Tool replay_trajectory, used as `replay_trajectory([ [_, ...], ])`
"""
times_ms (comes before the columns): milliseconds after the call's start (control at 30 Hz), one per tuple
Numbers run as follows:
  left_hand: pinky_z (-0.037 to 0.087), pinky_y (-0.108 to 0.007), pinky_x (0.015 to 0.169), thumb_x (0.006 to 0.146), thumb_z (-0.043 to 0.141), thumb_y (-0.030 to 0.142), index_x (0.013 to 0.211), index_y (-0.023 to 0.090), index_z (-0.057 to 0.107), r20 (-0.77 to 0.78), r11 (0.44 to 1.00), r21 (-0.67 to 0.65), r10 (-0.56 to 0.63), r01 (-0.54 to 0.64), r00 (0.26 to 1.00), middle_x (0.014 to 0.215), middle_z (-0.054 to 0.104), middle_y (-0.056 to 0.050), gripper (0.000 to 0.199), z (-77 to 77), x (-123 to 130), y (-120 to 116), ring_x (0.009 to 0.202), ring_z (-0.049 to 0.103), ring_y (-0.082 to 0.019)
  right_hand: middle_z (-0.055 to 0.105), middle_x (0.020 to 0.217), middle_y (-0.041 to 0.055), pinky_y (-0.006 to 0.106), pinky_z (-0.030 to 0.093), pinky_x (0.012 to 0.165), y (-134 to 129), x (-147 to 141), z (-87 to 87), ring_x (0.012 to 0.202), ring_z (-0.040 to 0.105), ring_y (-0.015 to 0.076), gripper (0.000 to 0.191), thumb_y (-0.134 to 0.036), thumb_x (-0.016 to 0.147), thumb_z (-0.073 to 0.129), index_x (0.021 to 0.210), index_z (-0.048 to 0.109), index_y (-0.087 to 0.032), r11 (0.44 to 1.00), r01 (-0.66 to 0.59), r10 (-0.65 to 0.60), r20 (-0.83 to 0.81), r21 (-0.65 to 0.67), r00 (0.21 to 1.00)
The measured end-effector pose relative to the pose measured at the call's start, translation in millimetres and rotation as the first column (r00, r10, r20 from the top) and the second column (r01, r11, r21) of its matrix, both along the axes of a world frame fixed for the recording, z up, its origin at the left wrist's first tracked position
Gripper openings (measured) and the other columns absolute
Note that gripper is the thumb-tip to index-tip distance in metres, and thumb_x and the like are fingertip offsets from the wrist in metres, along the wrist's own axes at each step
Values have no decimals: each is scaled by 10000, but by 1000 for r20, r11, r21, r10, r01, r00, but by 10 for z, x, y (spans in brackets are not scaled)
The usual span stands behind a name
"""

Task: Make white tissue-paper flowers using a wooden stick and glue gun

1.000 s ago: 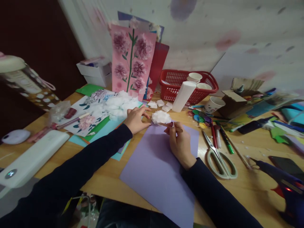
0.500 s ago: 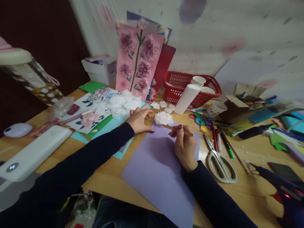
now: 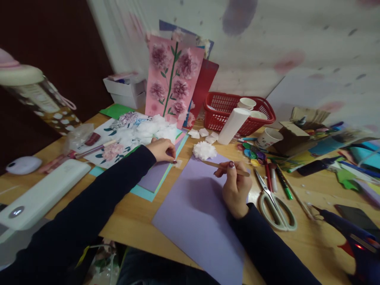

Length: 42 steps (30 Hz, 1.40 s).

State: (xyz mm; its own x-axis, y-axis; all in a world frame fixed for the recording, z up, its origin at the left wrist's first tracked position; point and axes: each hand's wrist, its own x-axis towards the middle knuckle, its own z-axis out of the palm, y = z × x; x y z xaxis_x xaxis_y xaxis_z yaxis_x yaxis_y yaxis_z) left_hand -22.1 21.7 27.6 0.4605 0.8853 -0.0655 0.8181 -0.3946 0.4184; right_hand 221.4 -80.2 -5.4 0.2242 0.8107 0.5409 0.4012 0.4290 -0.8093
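My right hand [image 3: 236, 184] pinches a flat wooden craft stick [image 3: 208, 163], its far tip beside a white fluffy paper flower [image 3: 204, 151]. That flower rests at the top edge of a lilac sheet of paper [image 3: 196, 221]. To the left, my left hand [image 3: 163, 150] is closed, thumb and fingertips together, at a small thin whitish piece of paper [image 3: 177, 163] over the edge of the stacked coloured paper [image 3: 152, 178]. Behind that hand lies a pile of white tissue pieces [image 3: 160, 128].
Scissors [image 3: 274, 202], pens [image 3: 283, 180] and a glue gun [image 3: 350, 233] with a lit red light lie to the right. Behind stand a red basket [image 3: 215, 118], a white roll [image 3: 234, 126] and a pink flower card [image 3: 160, 75]. A white power bank [image 3: 47, 194] lies left.
My left hand has moved left, away from the white flower, and its fingers have closed at a small whitish piece. My right hand has shifted slightly right and down with the craft stick.
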Motion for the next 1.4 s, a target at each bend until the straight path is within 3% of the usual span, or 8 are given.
replay_trajectory([
  [133, 430, -293, 687, 649, 716, 282, 668, 162, 650, 277, 979, -204, 36, 22, 960, 678, 646, -8, 139, -4, -9, 14, 689, 601, -165, 604, 592, -20, 284, 449, 568, -33, 10, -7, 537, 580, 127, 268, -348, 966, 420, 824, 576, -184, 999, -37, 37, -51, 6, 998],
  [300, 502, -322, 799, 624, 773, 181, 724, 149, 558, 677, 865, -444, 151, 235, 720, 724, 683, 1, 240, 23, 119, -68, 721, 672, -136, 600, 588, -21, 301, 462, 596, -35, -14, 14, 541, 582, 134, 286, -372, 960, 419, 834, 588, -179, 992, -119, 108, -223, -37, 969],
  [400, 516, -332, 798, 584, 802, 125, 789, 145, 558, 724, 797, -504, 179, 332, 666, 745, 692, 1, 319, 2, 241, -155, 703, 686, -135, 590, 555, -22, 291, 461, 555, -29, -33, 36, 505, 569, 132, 285, -386, 940, 449, 811, 589, -173, 984, -171, 145, -348, -46, 926],
  [833, 529, -276, 707, 621, 807, 148, 976, 153, 574, 717, 729, -599, 304, 331, 628, 725, 672, 27, 425, -81, 363, -238, 672, 689, -123, 562, 507, -25, 267, 451, 480, -37, -31, 43, 450, 550, 126, 253, -368, 893, 489, 763, 587, -175, 977, -204, 156, -456, -58, 876],
  [967, 523, -281, 688, 612, 802, 148, 953, 151, 567, 687, 748, -600, 300, 284, 662, 723, 661, 26, 414, -143, 375, -222, 639, 690, -131, 554, 493, -27, 258, 434, 463, -32, -34, 34, 428, 525, 117, 271, -382, 887, 492, 744, 584, -172, 979, -184, 129, -435, -86, 891],
  [1067, 505, -279, 674, 627, 776, 179, 934, 152, 579, 660, 808, -543, 242, 228, 711, 740, 654, 13, 366, -157, 366, -210, 648, 657, -119, 546, 477, -31, 242, 415, 443, -16, -17, 28, 410, 509, 109, 280, -387, 879, 498, 728, 585, -168, 984, -139, 79, -433, -109, 898],
  [1267, 421, -250, 581, 700, 713, 354, 820, 160, 666, 419, 962, -247, -5, 120, 908, 682, 606, 4, 233, -160, 480, -363, 605, 530, -120, 486, 409, -47, 227, 345, 391, 18, 41, 43, 347, 432, 97, 301, -373, 873, 471, 663, 561, -178, 990, -10, -49, -422, -138, 905],
  [1400, 436, -267, 665, 675, 732, 284, 726, 160, 685, 301, 984, -79, -130, 160, 945, 763, 605, -31, 142, -164, 579, -479, 706, 551, -151, 464, 387, -53, 225, 320, 367, 24, 52, 46, 330, 409, 98, 314, -391, 869, 465, 645, 547, -187, 986, 14, -81, -399, -168, 913],
])
